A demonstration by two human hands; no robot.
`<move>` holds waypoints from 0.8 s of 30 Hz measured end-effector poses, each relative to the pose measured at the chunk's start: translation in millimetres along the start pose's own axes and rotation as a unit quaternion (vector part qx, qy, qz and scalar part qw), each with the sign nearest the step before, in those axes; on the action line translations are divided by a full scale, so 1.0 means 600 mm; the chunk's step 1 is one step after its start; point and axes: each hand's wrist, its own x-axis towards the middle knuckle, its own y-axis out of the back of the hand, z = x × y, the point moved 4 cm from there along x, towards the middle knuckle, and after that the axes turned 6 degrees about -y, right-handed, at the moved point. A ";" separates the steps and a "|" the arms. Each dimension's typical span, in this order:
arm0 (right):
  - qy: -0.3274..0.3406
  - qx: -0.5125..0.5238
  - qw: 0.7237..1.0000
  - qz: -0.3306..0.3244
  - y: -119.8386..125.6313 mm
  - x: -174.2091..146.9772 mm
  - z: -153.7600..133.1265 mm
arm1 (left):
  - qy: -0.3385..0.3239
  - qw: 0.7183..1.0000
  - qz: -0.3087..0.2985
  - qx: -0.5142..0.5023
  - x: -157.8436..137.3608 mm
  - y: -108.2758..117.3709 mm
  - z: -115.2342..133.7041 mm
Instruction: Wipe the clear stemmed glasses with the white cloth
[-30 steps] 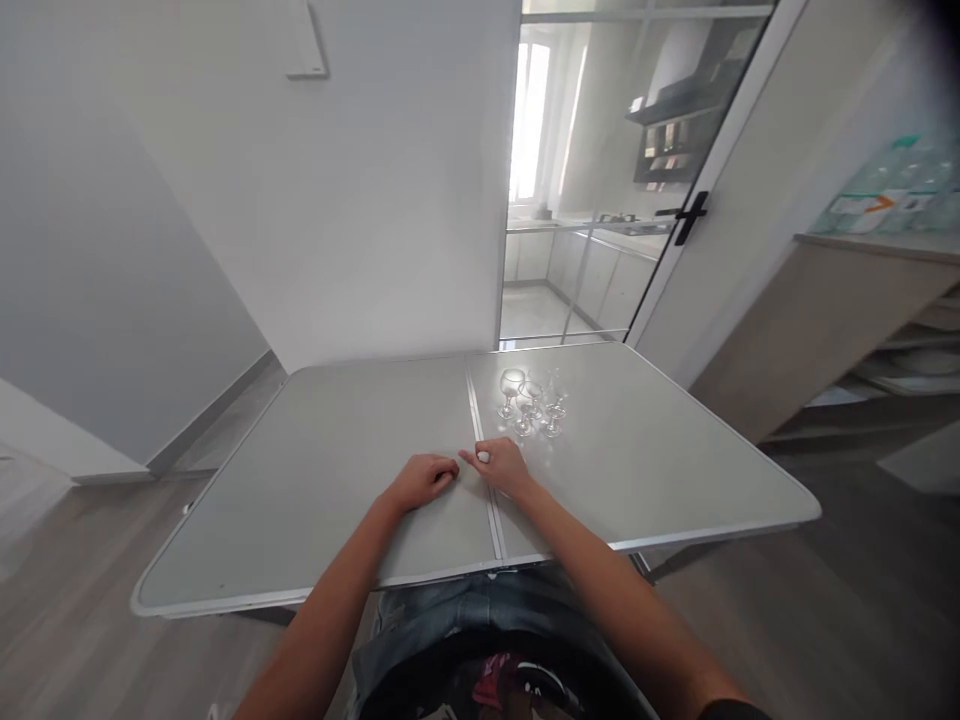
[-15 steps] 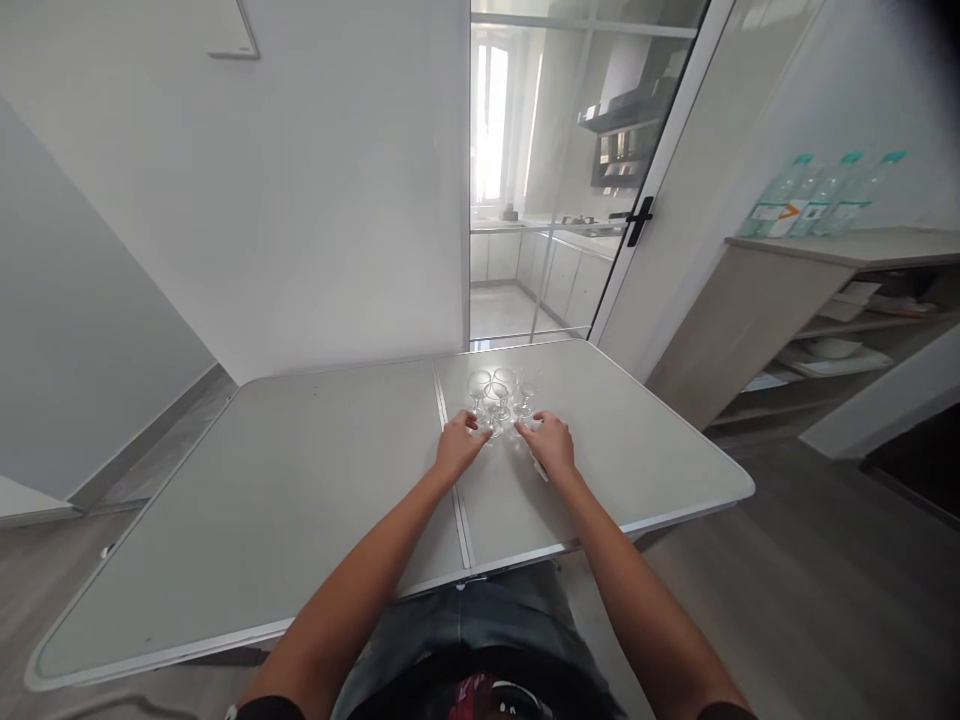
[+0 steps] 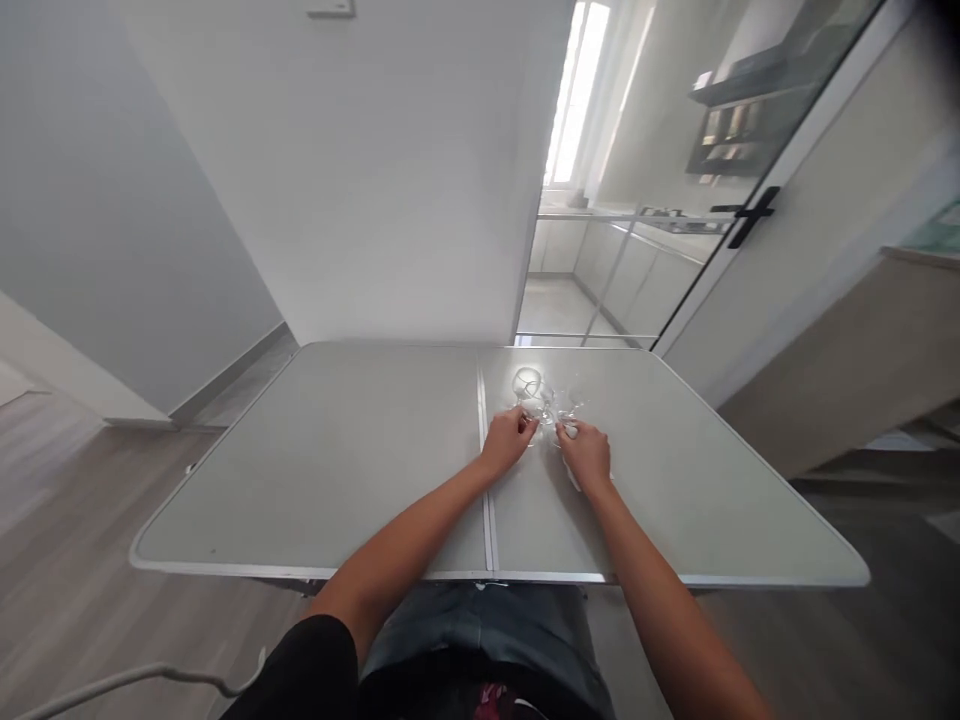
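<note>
Several clear stemmed glasses (image 3: 527, 383) stand close together on the right half of the pale folding table (image 3: 375, 450). At the near left side of the group, my left hand (image 3: 508, 442) is closed, its thumb and fingers pinching the lower part of a glass. Facing it, my right hand (image 3: 587, 455) is curled with its fingers closed on another glass at the near right side. Something small and white shows under the right palm, too hidden to name. The glasses' transparency and glare blur where one ends and another begins.
Behind the table are a white wall (image 3: 390, 200) and a glass-paned door with a black handle (image 3: 752, 215). A wooden shelf unit (image 3: 862, 350) stands off the right end. A pale cable (image 3: 150, 675) hangs at lower left.
My view has turned left and tilted down, so the table sits further right and the bottles are mostly out of sight. My hands remain at the glasses, with the left fingers drawn in closer.
</note>
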 end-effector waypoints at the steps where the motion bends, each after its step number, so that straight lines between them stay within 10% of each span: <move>1: 0.008 0.006 1.000 0.012 0.004 -0.007 -0.006 | -0.003 1.000 0.012 -0.001 -0.012 0.023 -0.004; 6: 0.089 0.073 0.993 -0.005 -0.017 -0.053 -0.108 | 0.031 0.996 0.083 -0.024 -0.063 0.185 -0.081; 13: 0.175 0.170 0.952 -0.186 -0.172 -0.110 -0.334 | 0.137 0.974 0.178 0.041 -0.111 0.373 -0.217; 24: 0.221 0.069 0.947 -0.225 -0.289 -0.138 -0.463 | 0.205 0.935 0.268 0.106 -0.163 0.440 -0.279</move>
